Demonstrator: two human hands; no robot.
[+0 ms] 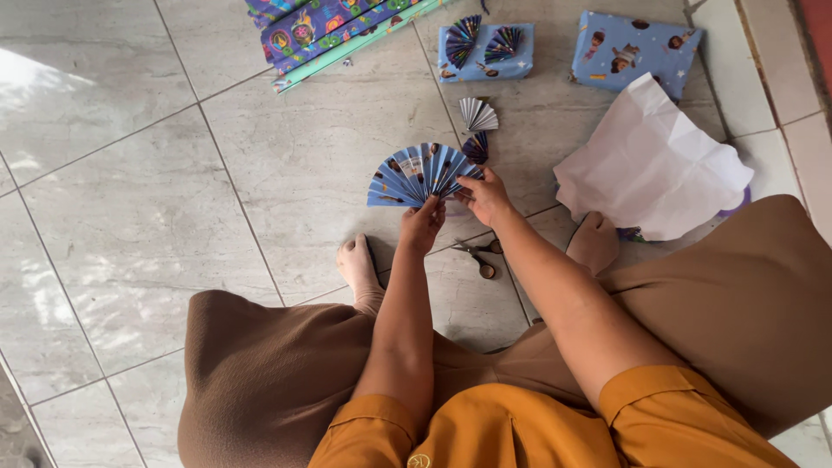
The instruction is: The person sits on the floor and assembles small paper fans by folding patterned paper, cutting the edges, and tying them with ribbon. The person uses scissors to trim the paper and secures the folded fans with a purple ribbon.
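Both hands pinch the blue pleated paper fan (419, 176) over the floor tiles (130, 217): left hand (423, 225) clamped at its base, right hand (487, 198) gripping its right edge, pleats spreading up and leftward.

Gift-wrap roll (334, 35) cut off at top edge, scissors (479, 257) partly behind right forearm, small fan (476, 147) half hidden.
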